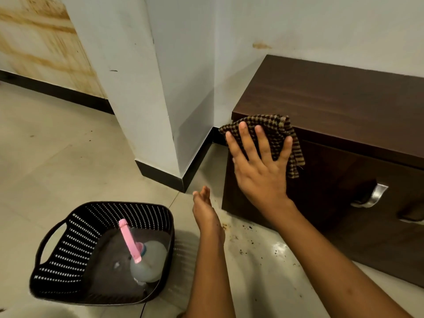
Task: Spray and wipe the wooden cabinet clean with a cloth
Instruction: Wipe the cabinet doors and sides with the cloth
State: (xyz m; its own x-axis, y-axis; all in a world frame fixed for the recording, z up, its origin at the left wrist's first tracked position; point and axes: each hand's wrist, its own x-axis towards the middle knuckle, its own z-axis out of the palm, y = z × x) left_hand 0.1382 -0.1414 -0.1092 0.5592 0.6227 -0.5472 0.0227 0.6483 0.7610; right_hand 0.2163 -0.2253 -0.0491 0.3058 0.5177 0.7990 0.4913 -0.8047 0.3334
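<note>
A low dark-brown wooden cabinet (332, 106) stands against the white wall at the right. My right hand (259, 166) lies flat with fingers spread, pressing a brown checked cloth (275, 131) against the cabinet's upper left front corner. My left hand (206, 210) hovers above the floor just left of the cabinet, fingers straight and holding nothing. A clear spray bottle (149, 260) with a pink trigger head lies inside a dark woven basket (68, 237) on the floor at the lower left.
A metal handle (371, 196) sticks out of the cabinet front. A white pillar (142, 88) with black skirting juts out left of the cabinet. Dark crumbs and a wet patch (263, 246) mark the tiled floor by the cabinet's base.
</note>
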